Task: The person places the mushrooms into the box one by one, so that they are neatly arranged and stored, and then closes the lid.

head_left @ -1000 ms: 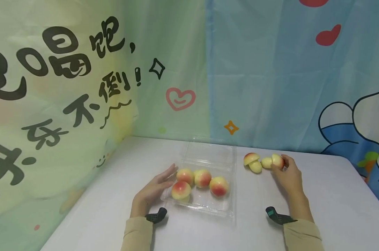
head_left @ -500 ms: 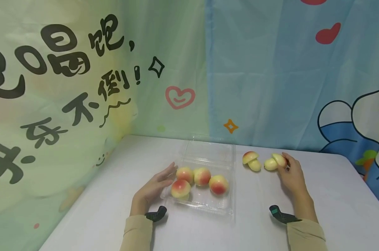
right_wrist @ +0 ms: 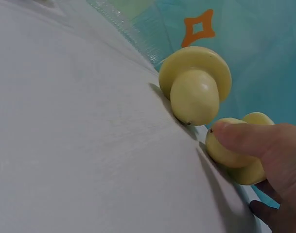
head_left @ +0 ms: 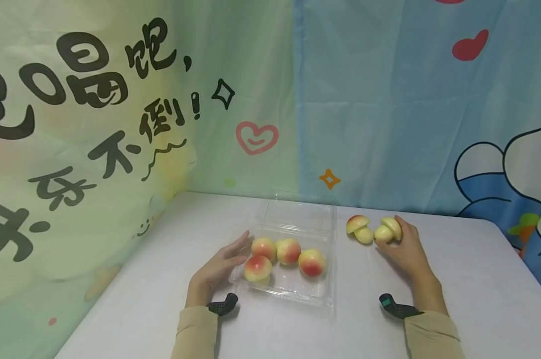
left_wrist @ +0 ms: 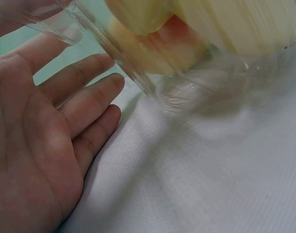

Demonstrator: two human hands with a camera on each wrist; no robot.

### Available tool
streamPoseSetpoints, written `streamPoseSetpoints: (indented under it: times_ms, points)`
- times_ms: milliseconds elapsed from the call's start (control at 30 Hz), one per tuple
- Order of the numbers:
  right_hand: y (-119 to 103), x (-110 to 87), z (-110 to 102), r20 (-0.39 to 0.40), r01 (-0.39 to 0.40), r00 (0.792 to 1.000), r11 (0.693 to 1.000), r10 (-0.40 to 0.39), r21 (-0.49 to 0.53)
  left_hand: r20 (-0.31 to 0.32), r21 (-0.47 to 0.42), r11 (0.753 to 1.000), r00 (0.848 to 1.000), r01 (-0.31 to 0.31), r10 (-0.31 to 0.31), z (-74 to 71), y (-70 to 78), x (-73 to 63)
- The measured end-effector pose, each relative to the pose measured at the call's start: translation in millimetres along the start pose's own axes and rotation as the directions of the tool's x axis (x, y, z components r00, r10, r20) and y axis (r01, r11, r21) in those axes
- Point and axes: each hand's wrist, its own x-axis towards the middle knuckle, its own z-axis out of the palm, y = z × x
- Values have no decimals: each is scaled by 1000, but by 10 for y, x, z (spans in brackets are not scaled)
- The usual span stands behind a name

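My right hand pinches a toy mushroom with a yellow stem and a cap, at the right side of the table. In the right wrist view the thumb lies across the stem of that mushroom. Just left of it, a second mushroom with a red-and-yellow cap lies on its side. My left hand is spread at the left side of a clear plastic box, fingers straight at its wall. Inside the box are several mushrooms, red-blushed caps up, one of them on the right.
The box's clear lid is folded back toward the rear of the white table. A printed cloth backdrop hangs right behind the table's rear edge, and another cloth side runs along the left.
My right hand first shifted slightly right with its mushroom, then back left, turning it so the stem points more toward me. The left hand and the box have stayed put.
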Motion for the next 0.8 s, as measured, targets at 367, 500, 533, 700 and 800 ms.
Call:
streamPoseSetpoints:
  times_ms: [367,500,533,700,800]
  points:
    - [-141,-45,72,-27,-23,999,999,22,-34,-16,14,1000,1000,0,0,14,28,-9]
    - [-167,-59,63,-30,-38,999,999,37,-36,-10,26,1000,1000,-15,15,9,28,-11]
    - [-167,-59,60,-30,-38,999,999,37,-36,-8,29,999,1000,-17,17,7,26,-11]
    - [-168,-68,43,-15,-58,998,998,58,-36,5,31,999,1000,-21,20,-3,19,-5]
    - [-161,-75,34,7,-96,995,995,96,-32,9,29,999,1000,-21,21,-2,21,2]
